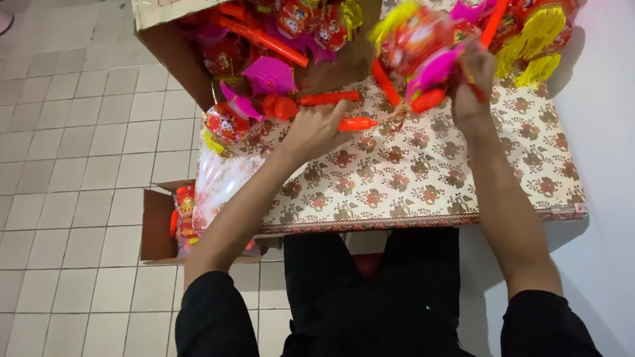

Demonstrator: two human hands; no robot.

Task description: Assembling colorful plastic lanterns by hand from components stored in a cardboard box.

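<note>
While my left hand (pixel 316 129) pinches an orange stick (pixel 358 123) at 12 o'clock on the floral surface (pixel 423 178), my right hand (pixel 471 82) grips a lantern toy (pixel 418 43) at 1 o'clock. Looks mid-assembly: loose sticks and lanterns remain in the cardboard box (pixel 173 46).

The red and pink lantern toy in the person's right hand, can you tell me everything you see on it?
The lantern toy is round and shiny, red with a cartoon picture, and looks like thin plastic. Yellow fringe sticks out at its top, bright pink flaps hang at its side, and a red-orange knob sits underneath. The right hand holds it up, tilted, above the flowered tablecloth, gripping it from below. Other lanterns crowd close behind it. It is a bit blurred, so finer details are unclear.
</note>
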